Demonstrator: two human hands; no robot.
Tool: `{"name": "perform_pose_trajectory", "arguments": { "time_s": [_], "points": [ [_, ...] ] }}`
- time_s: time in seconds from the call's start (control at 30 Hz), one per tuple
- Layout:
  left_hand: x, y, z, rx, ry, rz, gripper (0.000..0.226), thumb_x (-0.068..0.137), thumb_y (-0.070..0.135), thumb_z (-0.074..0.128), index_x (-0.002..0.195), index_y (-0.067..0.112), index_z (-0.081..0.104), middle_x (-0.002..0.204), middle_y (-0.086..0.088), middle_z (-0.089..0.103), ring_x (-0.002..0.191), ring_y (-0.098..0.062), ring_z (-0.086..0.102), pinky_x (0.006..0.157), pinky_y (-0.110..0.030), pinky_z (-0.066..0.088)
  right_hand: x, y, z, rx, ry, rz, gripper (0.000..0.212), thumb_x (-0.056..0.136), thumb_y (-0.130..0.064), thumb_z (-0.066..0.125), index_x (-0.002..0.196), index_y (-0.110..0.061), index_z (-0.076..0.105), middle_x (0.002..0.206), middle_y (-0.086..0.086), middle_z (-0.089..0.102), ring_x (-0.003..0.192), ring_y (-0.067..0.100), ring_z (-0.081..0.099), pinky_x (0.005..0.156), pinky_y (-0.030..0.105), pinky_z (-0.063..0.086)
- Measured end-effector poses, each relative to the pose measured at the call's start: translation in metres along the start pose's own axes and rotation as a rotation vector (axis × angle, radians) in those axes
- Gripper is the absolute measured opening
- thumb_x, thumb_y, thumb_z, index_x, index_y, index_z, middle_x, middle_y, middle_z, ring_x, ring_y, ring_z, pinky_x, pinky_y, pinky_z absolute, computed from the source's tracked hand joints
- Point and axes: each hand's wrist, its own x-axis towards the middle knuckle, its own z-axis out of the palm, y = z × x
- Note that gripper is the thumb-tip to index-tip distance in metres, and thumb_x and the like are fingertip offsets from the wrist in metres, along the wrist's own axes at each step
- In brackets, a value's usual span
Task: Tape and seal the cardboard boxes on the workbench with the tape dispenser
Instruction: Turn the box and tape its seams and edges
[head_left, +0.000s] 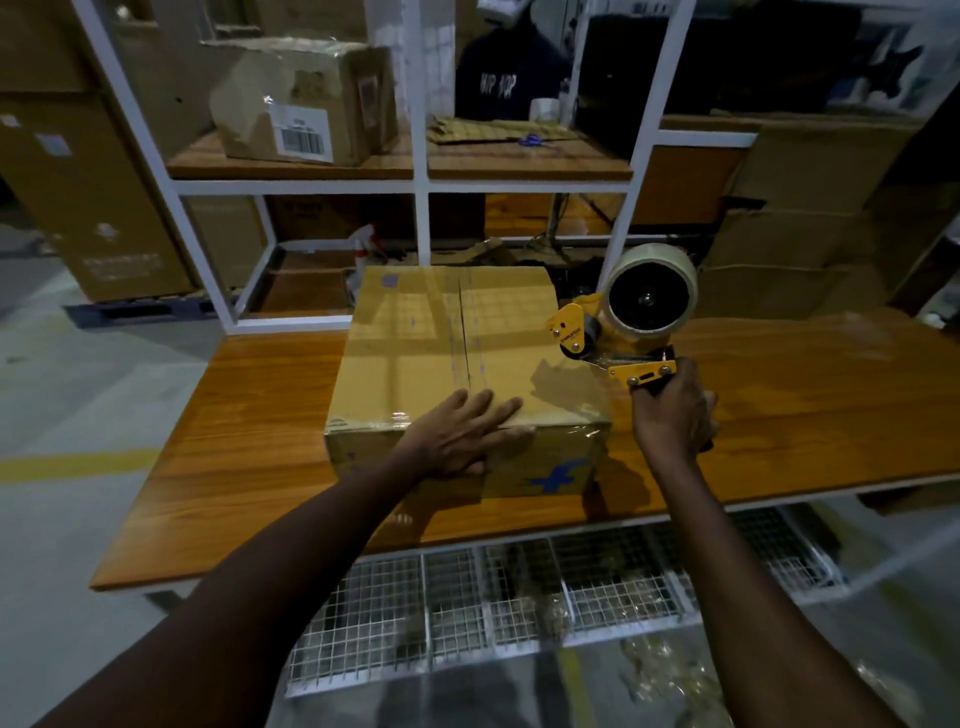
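The left hand (465, 434) lies flat and spread over the near top edge of the box (457, 364), fingers splayed across the seam end and the palm folding over onto the front face. It grips nothing; it only presses. The right hand (672, 410) is wrapped tight around the handle of the tape dispenser (631, 317), which is lifted clear of the box, just off its right side, roll uppermost and the roller end pointing toward the cardboard.

The box sits on the workbench (805, 405), directly under and beyond the left hand. A glossy strip already seems to run along the centre seam, and film shines over the near edge by the fingers.

As I judge it, the step is rubbing that tape end down while the dispenser is held ready. To do it well, the palm should press hard along the fold so the film beds into the corner without bubbles, and the box must be pinned so it cannot slide on the slick wood.

The cardboard is matt, tan and square-edged, with a blue mark on the front. The benchtop is varnished orange wood. The dispenser is yellow metal and black, carrying a pale, clear roll.
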Motion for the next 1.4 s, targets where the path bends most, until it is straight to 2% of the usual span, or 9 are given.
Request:
{"name": "perform_pose_trajectory", "arguments": {
  "time_s": [0.1, 0.33, 0.53, 0.67, 0.83, 0.93, 1.03, 1.2, 1.4],
  "points": [
    [0.001, -0.001, 0.003, -0.005, -0.033, 0.011, 0.095, 0.091, 0.063, 0.045, 0.151, 0.033, -0.023, 0.162, -0.014, 0.004, 0.134, -0.041, 0.030, 0.100, -0.049, 0.042, 0.008, 0.009, -0.004, 0.008, 0.005, 0.014, 0.028, 0.089, -0.020, 0.063, 0.113, -0.014, 0.049, 0.116, 0.011, 0.060, 0.119, 0.035, 0.041, 0.094, 0.048, 0.031],
    [0.034, 0.016, -0.020, 0.042, 0.038, 0.074, 0.081, 0.089, 0.063, 0.034, 0.157, 0.035, 0.002, 0.164, -0.019, -0.002, 0.147, -0.044, 0.016, 0.116, -0.061, 0.018, 0.035, 0.028, -0.016, 0.049, 0.000, 0.066, 0.029, 0.090, -0.019, 0.063, 0.115, -0.012, 0.050, 0.122, 0.011, 0.059, 0.127, 0.037, 0.040, 0.099, 0.050, 0.030],
    [0.086, 0.046, -0.016, -0.074, -0.091, -0.031, 0.075, 0.094, 0.064, 0.026, 0.155, 0.039, -0.008, 0.165, -0.013, -0.003, 0.146, -0.045, 0.015, 0.111, -0.060, 0.029, 0.064, 0.045, -0.021, 0.069, -0.019, 0.064, 0.029, 0.090, -0.019, 0.063, 0.114, -0.013, 0.050, 0.122, 0.011, 0.058, 0.123, 0.037, 0.042, 0.096, 0.051, 0.032],
    [0.091, 0.054, -0.021, -0.118, -0.129, -0.104, 0.071, 0.087, 0.063, 0.018, 0.154, 0.039, 0.011, 0.164, -0.014, 0.007, 0.145, -0.045, 0.019, 0.112, -0.060, 0.028, 0.081, 0.058, -0.022, 0.082, -0.030, 0.073, 0.029, 0.090, -0.018, 0.063, 0.116, -0.013, 0.050, 0.124, 0.011, 0.058, 0.123, 0.037, 0.042, 0.097, 0.051, 0.031],
    [0.119, 0.105, -0.040, -0.524, 0.082, -0.541, 0.077, 0.074, 0.068, 0.042, 0.134, 0.020, 0.047, 0.151, -0.011, 0.037, 0.141, -0.033, 0.030, 0.112, -0.061, 0.023, 0.097, 0.072, -0.020, 0.117, -0.060, 0.071, 0.033, 0.088, -0.018, 0.064, 0.117, -0.012, 0.050, 0.125, 0.012, 0.058, 0.123, 0.038, 0.042, 0.096, 0.050, 0.032],
    [0.154, 0.131, -0.046, -0.614, 0.089, -0.897, 0.080, 0.067, 0.075, 0.057, 0.123, 0.020, 0.043, 0.148, -0.008, 0.036, 0.140, -0.027, 0.030, 0.114, -0.059, 0.017, 0.106, 0.077, -0.019, 0.117, -0.081, 0.056, 0.031, 0.088, -0.019, 0.064, 0.115, -0.013, 0.050, 0.124, 0.011, 0.059, 0.122, 0.037, 0.043, 0.096, 0.049, 0.031],
    [0.175, 0.139, -0.044, -0.573, 0.084, -1.036, 0.073, 0.073, 0.065, 0.064, 0.126, 0.019, 0.044, 0.143, -0.006, 0.041, 0.137, -0.028, 0.034, 0.113, -0.057, 0.018, 0.116, 0.082, -0.018, 0.117, -0.108, 0.036, 0.030, 0.088, -0.019, 0.064, 0.114, -0.012, 0.051, 0.124, 0.011, 0.058, 0.121, 0.037, 0.043, 0.096, 0.049, 0.031],
    [0.150, 0.119, -0.040, -0.491, 0.039, -0.903, 0.056, 0.094, 0.047, 0.056, 0.145, 0.030, 0.042, 0.154, 0.006, 0.037, 0.136, -0.021, 0.035, 0.101, -0.041, 0.029, 0.132, 0.086, -0.016, 0.137, -0.147, 0.003, 0.031, 0.087, -0.017, 0.062, 0.115, -0.012, 0.050, 0.125, 0.011, 0.057, 0.122, 0.037, 0.042, 0.096, 0.048, 0.031],
    [0.145, 0.109, -0.048, -0.379, -0.120, -0.800, 0.053, 0.101, 0.032, 0.048, 0.151, 0.035, 0.032, 0.160, 0.010, 0.027, 0.140, -0.023, 0.032, 0.096, -0.042, 0.034, 0.134, 0.081, -0.008, 0.180, -0.205, -0.014, 0.034, 0.087, -0.019, 0.062, 0.118, -0.013, 0.050, 0.131, 0.009, 0.057, 0.126, 0.035, 0.041, 0.099, 0.046, 0.028]
  ]
}}
